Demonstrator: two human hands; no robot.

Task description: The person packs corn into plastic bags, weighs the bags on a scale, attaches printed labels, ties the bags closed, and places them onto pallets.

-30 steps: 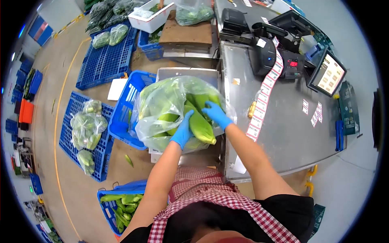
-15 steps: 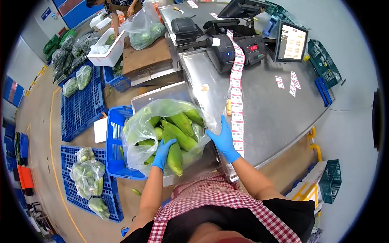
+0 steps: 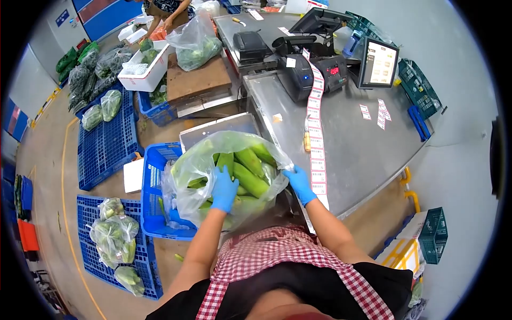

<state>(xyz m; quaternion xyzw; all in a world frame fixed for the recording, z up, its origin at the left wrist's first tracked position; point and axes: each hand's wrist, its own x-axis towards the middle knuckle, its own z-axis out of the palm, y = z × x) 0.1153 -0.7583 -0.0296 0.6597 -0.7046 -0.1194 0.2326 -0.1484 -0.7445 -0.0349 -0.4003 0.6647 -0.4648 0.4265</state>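
Note:
A clear plastic bag [image 3: 188, 160] full of green-husked ears of corn [image 3: 249, 180] stands with its mouth wide in front of me. My left hand [image 3: 224, 191], in a blue glove, reaches into the bag with its fingers on one ear; its palm side is hidden. At the bag's right rim, my right hand [image 3: 300, 184], also gloved in blue, pinches the plastic. Under the bag's far side a flat metal surface [image 3: 221, 126] shows. A blue crate [image 3: 154, 186] with plastic in it sits just left of the bag.
On the steel table [image 3: 368, 154] are a label printer [image 3: 296, 77] with a long label strip [image 3: 316, 133], a screen [image 3: 379, 64] and a yellow-handled tool [image 3: 307, 141]. Blue pallets [image 3: 106, 154] with bagged vegetables [image 3: 114, 237] lie left. Another person [image 3: 169, 12] works at the back.
My left hand has moved the ear of corn it held from the bag's near edge up into the bag. My right hand has closed from spread fingers onto the bag's rim.

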